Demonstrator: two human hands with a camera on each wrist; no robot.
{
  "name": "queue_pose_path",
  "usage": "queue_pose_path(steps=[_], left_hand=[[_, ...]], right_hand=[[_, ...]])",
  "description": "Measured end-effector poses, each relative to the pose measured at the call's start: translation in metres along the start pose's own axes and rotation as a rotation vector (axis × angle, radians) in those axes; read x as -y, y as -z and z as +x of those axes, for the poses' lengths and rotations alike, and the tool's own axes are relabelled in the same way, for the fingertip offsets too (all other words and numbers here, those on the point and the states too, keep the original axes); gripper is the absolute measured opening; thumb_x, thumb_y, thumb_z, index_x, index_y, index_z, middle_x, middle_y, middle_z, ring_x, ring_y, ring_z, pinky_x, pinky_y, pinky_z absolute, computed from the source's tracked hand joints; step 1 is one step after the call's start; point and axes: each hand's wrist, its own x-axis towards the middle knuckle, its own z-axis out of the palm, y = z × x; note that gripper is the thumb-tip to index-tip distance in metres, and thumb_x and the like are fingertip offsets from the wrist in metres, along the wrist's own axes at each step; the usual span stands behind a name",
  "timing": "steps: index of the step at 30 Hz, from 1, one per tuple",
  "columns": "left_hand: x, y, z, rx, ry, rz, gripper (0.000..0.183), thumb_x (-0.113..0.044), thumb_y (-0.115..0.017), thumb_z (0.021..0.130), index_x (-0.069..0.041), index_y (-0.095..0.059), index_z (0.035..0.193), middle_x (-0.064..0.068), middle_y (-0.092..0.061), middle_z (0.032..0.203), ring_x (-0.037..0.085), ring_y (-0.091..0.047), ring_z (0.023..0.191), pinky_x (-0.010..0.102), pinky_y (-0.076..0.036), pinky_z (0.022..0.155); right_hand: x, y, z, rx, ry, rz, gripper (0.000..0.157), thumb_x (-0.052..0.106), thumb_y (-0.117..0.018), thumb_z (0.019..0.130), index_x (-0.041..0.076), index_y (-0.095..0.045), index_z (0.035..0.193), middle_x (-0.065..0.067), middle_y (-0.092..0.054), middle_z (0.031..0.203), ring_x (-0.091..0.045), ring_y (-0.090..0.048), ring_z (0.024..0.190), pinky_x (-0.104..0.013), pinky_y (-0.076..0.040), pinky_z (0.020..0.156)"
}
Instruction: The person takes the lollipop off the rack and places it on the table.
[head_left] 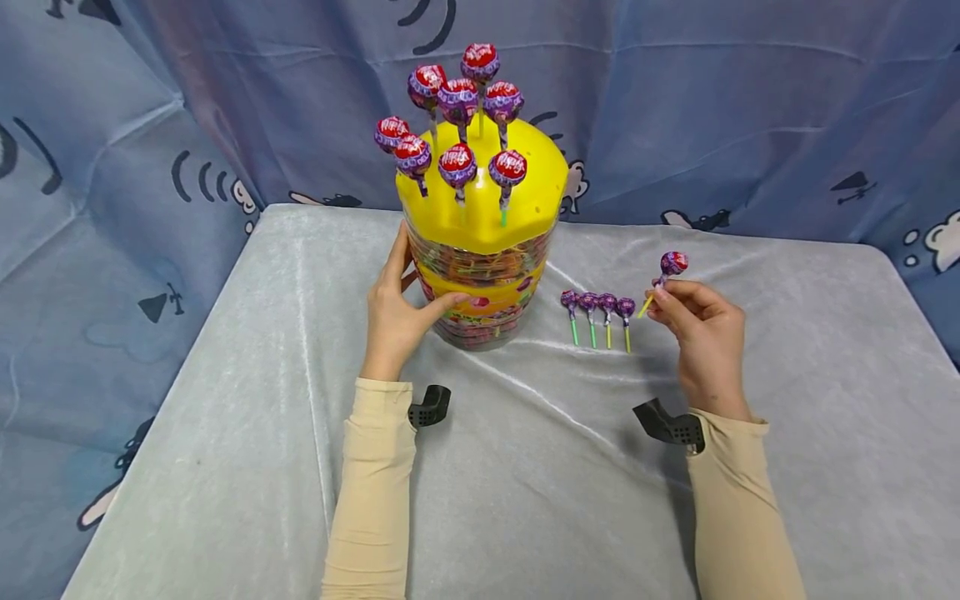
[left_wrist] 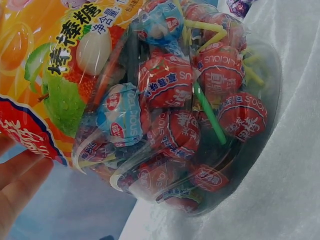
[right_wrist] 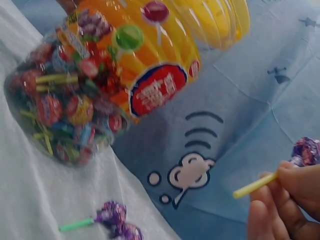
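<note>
A large clear jar (head_left: 487, 267) filled with wrapped lollipops stands upright on the table, with a yellow lid (head_left: 536, 167) on top. Several purple-and-red lollipops (head_left: 457, 165) are stuck upright in the lid. My left hand (head_left: 401, 312) steadies the jar from its left side, thumb across the front of the orange label (left_wrist: 65, 75). To the right, my right hand (head_left: 701, 333) pinches a lollipop (head_left: 673, 264) between thumb and fingers, its yellow stick (right_wrist: 255, 185) jutting out toward the jar. Beside that hand, several purple lollipops (head_left: 588, 304) lie in a row.
A light grey cloth (head_left: 525, 483) covers the table. Behind it and along the left hangs a blue patterned curtain (head_left: 712, 108). A black wrist camera (head_left: 671, 425) sits at the right sleeve, another black camera (head_left: 430, 406) at the left.
</note>
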Motion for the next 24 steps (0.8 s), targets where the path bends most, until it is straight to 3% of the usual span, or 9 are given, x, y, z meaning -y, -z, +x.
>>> queue_pose_path(steps=[9, 13, 20, 24], left_hand=[[0.001, 0.002, 0.000, 0.005, -0.002, 0.003, 0.101, -0.034, -0.079, 0.073, -0.013, -0.019, 0.152, 0.006, -0.035, 0.149, 0.018, -0.041, 0.130, 0.028, -0.042, 0.102], [0.001, 0.001, 0.000, 0.004, -0.007, -0.002, 0.100, -0.030, -0.079, 0.074, -0.013, -0.019, 0.152, 0.007, -0.035, 0.149, 0.019, -0.041, 0.130, 0.029, -0.042, 0.102], [0.000, 0.001, 0.000, -0.004, -0.011, -0.002, 0.099, -0.025, -0.081, 0.074, -0.012, -0.020, 0.152, 0.006, -0.034, 0.150, 0.020, -0.041, 0.130, 0.030, -0.042, 0.102], [0.000, 0.001, 0.000, -0.003, -0.010, -0.007, 0.100, -0.024, -0.081, 0.074, -0.012, -0.019, 0.152, 0.006, -0.034, 0.150, 0.020, -0.041, 0.130, 0.032, -0.042, 0.102]], right_hand=[[-0.012, 0.020, 0.010, 0.038, -0.076, -0.085, 0.007, -0.009, -0.068, 0.081, -0.002, -0.072, 0.082, -0.007, -0.070, 0.074, -0.013, -0.065, 0.060, -0.021, -0.057, 0.059], [-0.020, 0.032, 0.015, 0.054, -0.133, -0.127, 0.011, -0.010, -0.067, 0.081, -0.001, -0.073, 0.081, -0.005, -0.071, 0.073, -0.011, -0.066, 0.060, -0.021, -0.057, 0.059], [-0.034, 0.049, 0.022, 0.085, -0.230, -0.297, 0.018, -0.007, -0.067, 0.083, 0.008, -0.075, 0.076, 0.002, -0.070, 0.071, -0.007, -0.065, 0.060, -0.018, -0.056, 0.057], [-0.040, 0.054, 0.025, 0.098, -0.258, -0.323, 0.022, -0.007, -0.066, 0.084, 0.011, -0.075, 0.074, 0.004, -0.069, 0.069, -0.006, -0.064, 0.059, -0.017, -0.055, 0.056]])
